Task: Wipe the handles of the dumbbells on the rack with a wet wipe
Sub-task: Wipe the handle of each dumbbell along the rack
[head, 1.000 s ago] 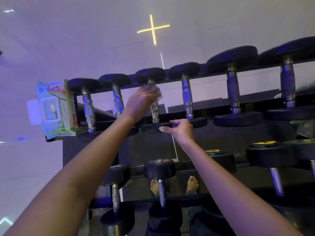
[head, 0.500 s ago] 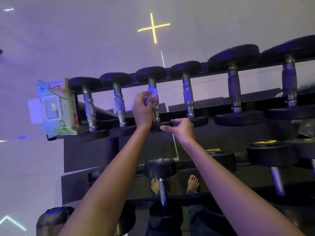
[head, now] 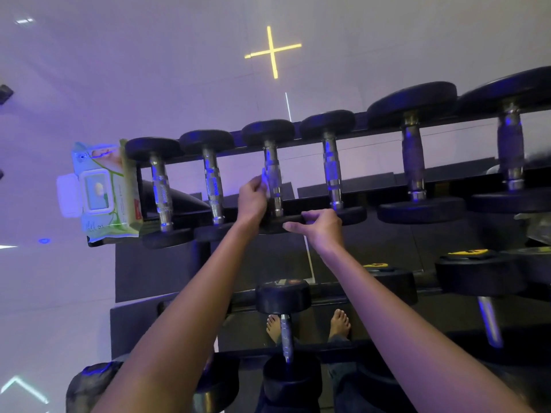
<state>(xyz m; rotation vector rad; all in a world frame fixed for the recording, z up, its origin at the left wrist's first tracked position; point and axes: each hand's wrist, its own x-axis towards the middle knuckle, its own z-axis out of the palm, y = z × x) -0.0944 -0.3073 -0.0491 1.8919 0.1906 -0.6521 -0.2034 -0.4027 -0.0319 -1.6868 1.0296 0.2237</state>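
Note:
Several black dumbbells with chrome knurled handles lie across the top tier of the rack (head: 369, 129). My left hand (head: 252, 198) is closed around the lower part of the third dumbbell's handle (head: 272, 171), pressing a white wet wipe (head: 264, 177) against it; only a corner of the wipe shows above my fingers. My right hand (head: 323, 226) grips the near black head (head: 275, 224) of that same dumbbell, fingers curled over its rim. A green pack of wet wipes (head: 103, 189) sits at the left end of the top tier.
Larger dumbbells (head: 414, 162) fill the top tier to the right. Lower tiers hold more dumbbells (head: 283, 296), some with yellow labels (head: 468, 252). My bare feet (head: 340, 323) stand on the dark floor below. A pale tiled floor with a yellow cross light (head: 272, 51) lies beyond.
My left hand has slid down the third handle from its upper end toward the near head, wipe in hand. My right hand has stayed on the near head.

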